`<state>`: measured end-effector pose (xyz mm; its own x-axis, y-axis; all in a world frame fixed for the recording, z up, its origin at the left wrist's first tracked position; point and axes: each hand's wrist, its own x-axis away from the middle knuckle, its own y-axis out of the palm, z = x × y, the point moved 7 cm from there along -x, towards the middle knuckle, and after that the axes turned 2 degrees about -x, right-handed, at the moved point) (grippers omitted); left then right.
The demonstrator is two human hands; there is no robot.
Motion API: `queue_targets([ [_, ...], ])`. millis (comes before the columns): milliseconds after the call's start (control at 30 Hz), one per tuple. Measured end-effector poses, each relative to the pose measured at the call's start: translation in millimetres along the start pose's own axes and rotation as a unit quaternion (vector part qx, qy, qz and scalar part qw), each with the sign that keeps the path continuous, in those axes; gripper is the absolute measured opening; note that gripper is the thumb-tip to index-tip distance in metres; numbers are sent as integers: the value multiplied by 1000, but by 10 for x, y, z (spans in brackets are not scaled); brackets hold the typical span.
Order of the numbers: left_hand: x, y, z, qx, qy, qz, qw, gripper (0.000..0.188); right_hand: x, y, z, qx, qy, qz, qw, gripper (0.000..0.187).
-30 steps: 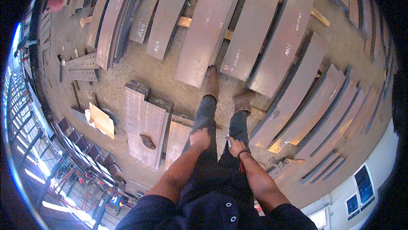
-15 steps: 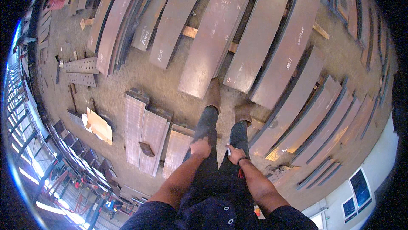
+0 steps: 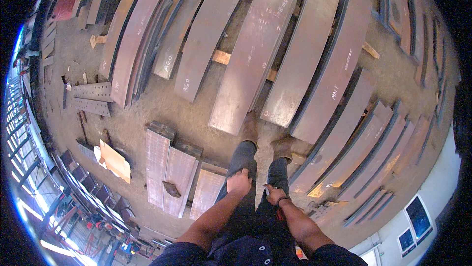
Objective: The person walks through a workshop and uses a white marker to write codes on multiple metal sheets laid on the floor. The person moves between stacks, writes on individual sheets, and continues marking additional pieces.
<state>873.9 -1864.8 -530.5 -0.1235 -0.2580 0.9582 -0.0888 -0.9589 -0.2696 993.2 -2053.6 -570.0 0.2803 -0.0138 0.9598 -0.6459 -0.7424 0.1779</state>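
Observation:
My left hand (image 3: 239,182) rests in front of my left thigh, its fingers curled and closed; whether anything is in them is hidden. By my right thigh, my right hand (image 3: 275,195) is closed around a small whitish object (image 3: 267,191), too small to name. A dark bracelet circles that wrist. Beyond my feet lie long flat steel plates (image 3: 255,54) with white handwritten marks, side by side. Left of my legs are shorter steel plates (image 3: 179,175), one bearing a small dark brown piece (image 3: 171,189).
Wooden blocks (image 3: 221,57) lie under the long plates. On the floor at left are perforated metal strips (image 3: 92,98) and a torn piece of cardboard (image 3: 115,160). More plates (image 3: 366,155) line the right side, before a pale wall with a window (image 3: 418,215).
The plates and floor sit lower in the picture, so the view has tipped upward. Both hands stay by my thighs, with the whitish object still in my right hand.

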Motion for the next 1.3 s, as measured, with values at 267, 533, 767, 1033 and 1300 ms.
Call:
queue_targets([
  [267,-91,-168,-167,27,5,-10,1000,39,-64,-179,-235,23,-29,16,999,65],
  [533,-151,-135,-243,43,2,-11,999,38,-84,-222,-268,82,8,0,997,68],
  [767,-194,-154,-219,25,4,-24,999,36,-77,-272,-304,48,-27,12,998,65],
  [1033,-177,-256,-160,27,19,-4,999,34,-58,-246,-314,40,2,-2,999,67],
  [1300,-147,-245,-105,1,9,-27,1000,35,-146,-132,-212,-1,-34,12,999,73],
])
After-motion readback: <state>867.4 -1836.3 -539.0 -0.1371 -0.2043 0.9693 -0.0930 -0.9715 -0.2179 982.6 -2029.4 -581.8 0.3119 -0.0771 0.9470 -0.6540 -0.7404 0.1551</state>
